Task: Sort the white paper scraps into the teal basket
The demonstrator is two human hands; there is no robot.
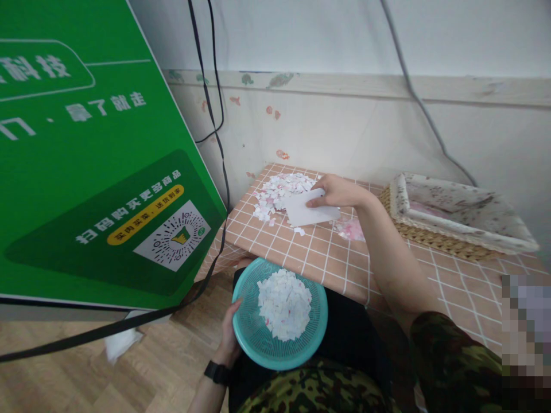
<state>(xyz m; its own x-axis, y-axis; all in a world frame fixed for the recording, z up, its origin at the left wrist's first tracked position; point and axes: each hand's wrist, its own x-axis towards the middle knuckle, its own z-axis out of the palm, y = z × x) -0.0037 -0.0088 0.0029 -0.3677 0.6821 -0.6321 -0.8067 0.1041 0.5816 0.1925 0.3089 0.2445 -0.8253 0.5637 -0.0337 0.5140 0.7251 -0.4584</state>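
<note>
My left hand [231, 327] is closed on the left rim of a round turquoise plastic basket [247, 338], which rests at my lap below the table edge. Inside the basket lies a heap of small white paper scraps [284, 304], with a few pink bits among them. Over the table, my right hand [329, 192] grips a flat white card [307, 211], thumb on its near face. Behind and left of the card, a pile of white and pinkish paper scraps [275, 189] is spread on the table. The card hides part of that pile.
The table [331, 264] has a brown cloth with white grid lines. Pink scraps [350, 230] lie near my right forearm. A cloth-lined wicker basket [447, 241] stands at the right. A green sign panel [99, 189] and a hanging black cable [224, 172] are at the left.
</note>
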